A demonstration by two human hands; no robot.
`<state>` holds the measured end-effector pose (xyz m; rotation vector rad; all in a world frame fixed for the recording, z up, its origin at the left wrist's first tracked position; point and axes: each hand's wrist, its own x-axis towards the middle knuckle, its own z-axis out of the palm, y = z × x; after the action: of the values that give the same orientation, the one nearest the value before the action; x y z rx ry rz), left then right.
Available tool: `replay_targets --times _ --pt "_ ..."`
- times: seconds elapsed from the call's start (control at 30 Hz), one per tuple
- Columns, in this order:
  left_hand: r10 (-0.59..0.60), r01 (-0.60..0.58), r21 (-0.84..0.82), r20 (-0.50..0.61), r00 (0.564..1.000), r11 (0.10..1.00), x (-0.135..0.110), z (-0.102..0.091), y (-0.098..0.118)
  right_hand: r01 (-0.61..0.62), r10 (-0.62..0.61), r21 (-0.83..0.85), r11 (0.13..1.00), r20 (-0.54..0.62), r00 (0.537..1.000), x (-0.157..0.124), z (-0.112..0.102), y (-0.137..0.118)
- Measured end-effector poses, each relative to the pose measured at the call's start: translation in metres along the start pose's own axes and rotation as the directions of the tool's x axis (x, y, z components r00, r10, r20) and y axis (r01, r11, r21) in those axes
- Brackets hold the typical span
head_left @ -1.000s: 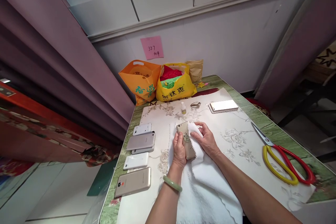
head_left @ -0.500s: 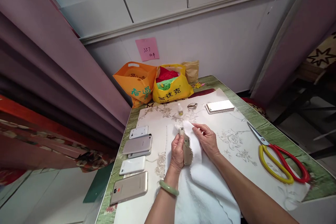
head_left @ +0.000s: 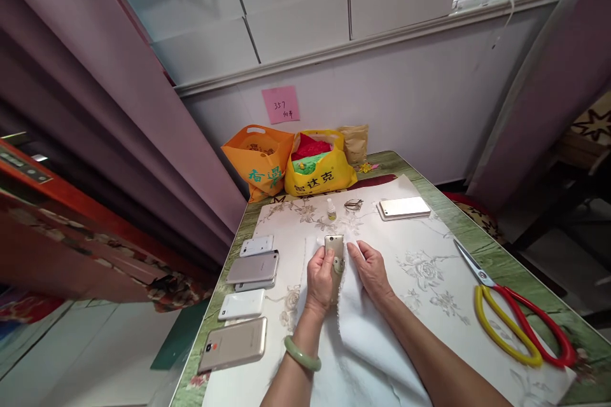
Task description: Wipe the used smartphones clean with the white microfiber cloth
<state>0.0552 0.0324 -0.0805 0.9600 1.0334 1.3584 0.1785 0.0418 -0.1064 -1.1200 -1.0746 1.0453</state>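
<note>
A gold-coloured smartphone (head_left: pixel 337 267) stands back outward in my left hand (head_left: pixel 321 275), whose thumb presses on its back. White cloth (head_left: pixel 367 337) with a ragged edge lies under and around the phone and hangs toward me. My right hand (head_left: pixel 372 268) pinches a fold of this cloth at the phone's right edge, partly covering the phone. A green bangle (head_left: pixel 302 354) circles my left wrist. Just beyond the hands stand a small clear spray bottle (head_left: pixel 331 209) and a pair of folded glasses (head_left: pixel 354 205).
Several phones (head_left: pixel 238 337) lie along the table's left side. A white phone stack (head_left: pixel 404 208) is at the back right. Large scissors (head_left: pixel 510 311) with red and yellow handles lie at right. An orange bag (head_left: pixel 260 159) and a yellow bag (head_left: pixel 319 172) stand against the wall.
My right hand has drawn the cloth edge down and toward the right side of the phone, so more of its upper back shows. The camera view has tilted up slightly.
</note>
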Motion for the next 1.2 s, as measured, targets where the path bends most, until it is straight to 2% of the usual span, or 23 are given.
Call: replay_targets --times 0.07,0.17,0.3,0.43,0.5,0.53,0.6,0.7,0.8,0.87,1.0,1.07,1.13,1.2 --pt "0.045 -0.046 -0.019 -0.058 0.997 0.999 0.007 0.005 0.006 -0.015 0.014 0.033 0.999 0.04 0.999 -0.001 0.001 0.0" --pt "0.054 -0.08 -0.103 -0.231 0.971 0.991 0.02 0.013 0.016 -0.048 0.042 0.044 0.998 0.125 0.991 -0.005 0.004 0.0" --pt "0.012 -0.104 -0.193 -0.424 0.906 0.976 0.032 0.022 0.021 -0.059 0.05 0.058 0.997 0.155 0.987 -0.008 0.006 -0.001" --pt "0.048 -0.182 -0.176 -0.578 0.815 0.967 0.033 0.031 0.014 -0.038 0.026 0.095 0.995 0.126 0.992 -0.006 0.005 -0.004" --pt "0.065 -0.198 -0.147 -0.621 0.781 0.969 0.032 0.035 0.011 -0.074 0.059 0.135 0.988 0.114 0.992 -0.005 0.005 -0.005" --pt "0.06 -0.19 -0.143 -0.626 0.777 0.971 0.031 0.037 0.009 -0.102 0.084 0.164 0.981 0.112 0.99 -0.005 0.005 -0.005" --pt "0.033 -0.163 -0.163 -0.602 0.798 0.973 0.027 0.038 0.008 -0.166 0.144 0.239 0.957 0.106 0.984 -0.005 0.004 -0.006" --pt "0.018 -0.116 -0.178 -0.474 0.88 0.977 0.015 0.033 0.008 -0.277 0.267 0.376 0.884 0.079 0.96 -0.002 0.001 -0.008" --pt "-0.008 -0.013 -0.067 -0.312 0.95 0.998 -0.001 0.018 0.01 -0.355 0.373 0.471 0.807 0.059 0.926 0.003 -0.002 -0.009" --pt "-0.061 0.06 -0.013 -0.233 0.97 0.998 -0.012 0.006 0.014 -0.376 0.397 0.482 0.791 0.061 0.916 0.005 -0.003 -0.009" --pt "-0.191 0.193 0.083 -0.031 0.981 0.978 -0.025 -0.02 0.037 -0.382 0.377 0.428 0.819 0.102 0.921 0.004 -0.005 -0.009" --pt "-0.292 0.272 0.176 0.099 0.951 0.946 -0.027 -0.033 0.051 -0.364 0.334 0.37 0.855 0.146 0.931 0.001 -0.006 -0.01" --pt "-0.353 0.309 0.279 0.125 0.927 0.909 -0.028 -0.044 0.062 -0.344 0.289 0.307 0.887 0.212 0.934 -0.002 -0.007 -0.011" --pt "-0.325 0.283 0.342 0.074 0.943 0.896 -0.028 -0.051 0.068 -0.349 0.267 0.26 0.901 0.302 0.915 -0.005 -0.007 -0.011"
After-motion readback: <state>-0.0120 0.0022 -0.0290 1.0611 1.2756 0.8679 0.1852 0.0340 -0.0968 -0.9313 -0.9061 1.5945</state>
